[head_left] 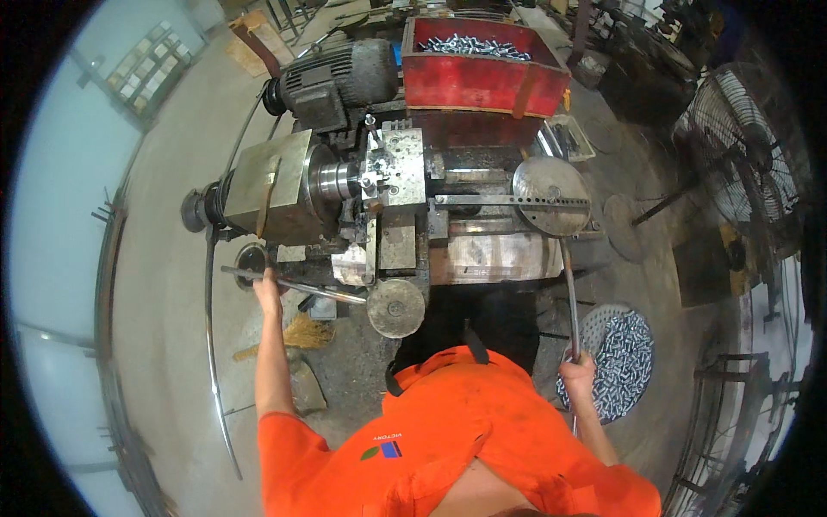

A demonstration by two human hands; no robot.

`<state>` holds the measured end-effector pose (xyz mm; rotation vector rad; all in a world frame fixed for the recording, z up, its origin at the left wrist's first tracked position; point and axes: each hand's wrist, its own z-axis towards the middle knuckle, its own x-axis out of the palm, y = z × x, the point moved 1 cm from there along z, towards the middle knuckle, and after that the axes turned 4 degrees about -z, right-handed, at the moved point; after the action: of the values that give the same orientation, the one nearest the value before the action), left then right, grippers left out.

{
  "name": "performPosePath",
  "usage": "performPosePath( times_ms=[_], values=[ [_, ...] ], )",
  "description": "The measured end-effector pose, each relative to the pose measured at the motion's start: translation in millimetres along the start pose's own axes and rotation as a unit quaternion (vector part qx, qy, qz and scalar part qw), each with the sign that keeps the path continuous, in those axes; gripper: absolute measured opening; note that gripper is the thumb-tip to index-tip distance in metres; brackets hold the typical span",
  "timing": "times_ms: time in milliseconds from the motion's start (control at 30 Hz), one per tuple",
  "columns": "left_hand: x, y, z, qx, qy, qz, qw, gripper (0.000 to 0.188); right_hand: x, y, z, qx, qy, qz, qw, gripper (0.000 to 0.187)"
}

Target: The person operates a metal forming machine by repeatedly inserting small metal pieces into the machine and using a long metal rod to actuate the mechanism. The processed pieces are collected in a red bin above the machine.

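A small lathe-like machine (280,185) stands in front of me, with a chuck or spindle (334,181) at its left and a tool block (401,164) in the middle. Closed around a metal lever (323,293) is my left hand (268,291); the lever reaches a round metal disc (395,308) near the machine's front. On the right, my right hand (578,372) grips a long metal handle (569,297) that runs down from beneath a larger disc (551,196). A flat bar with holes (508,200) crosses that disc.
Behind the machine, a red bin (482,84) holds many small metal pieces, beside a motor (340,76). A round perforated basket (594,326) of similar pieces sits low at my right. A fan (736,142) stands farther right. A straw broom (306,333) lies at lower left.
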<state>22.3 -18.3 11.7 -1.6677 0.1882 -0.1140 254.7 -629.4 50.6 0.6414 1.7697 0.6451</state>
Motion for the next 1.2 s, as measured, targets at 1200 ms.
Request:
performPosePath(
  times_ms=[1200],
  values=[
    [-23.1,99.8,4.3,0.105,0.229,0.716,0.651,0.049,70.7,-54.0,96.1,-0.201,0.007,-0.200,0.959,0.047]
  ],
)
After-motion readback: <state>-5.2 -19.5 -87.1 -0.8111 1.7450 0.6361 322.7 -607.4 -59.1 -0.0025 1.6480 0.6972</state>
